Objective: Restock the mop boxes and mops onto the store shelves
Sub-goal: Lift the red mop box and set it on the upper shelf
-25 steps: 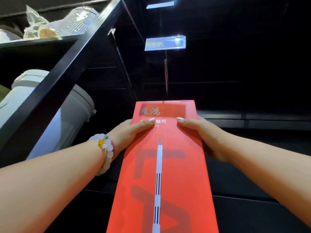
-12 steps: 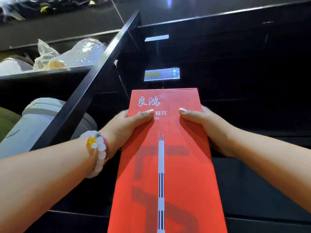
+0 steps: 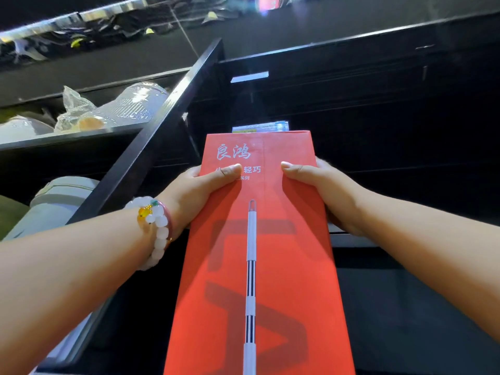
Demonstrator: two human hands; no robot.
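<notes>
A long red mop box [image 3: 281, 253], printed with a white mop handle and Chinese lettering, points away from me toward dark black shelving [image 3: 392, 109]. My left hand [image 3: 200, 190], with a white bead bracelet on the wrist, grips the box's left edge near its far end, thumb on top. My right hand [image 3: 322, 185] grips the right edge opposite, thumb on top as well. The box's far end covers the lower part of a price tag [image 3: 261, 126] on a shelf edge.
A black upright post [image 3: 162, 131] divides the shelving. To its left, a shelf holds plastic-wrapped goods [image 3: 113, 109], and below it stands a pale grey round container [image 3: 51, 204]. A second shelf label [image 3: 250, 76] shows higher up.
The view has tilted upward and the box's far end has risen against the shelving, now reaching the price tag. Both hands keep the same grip.
</notes>
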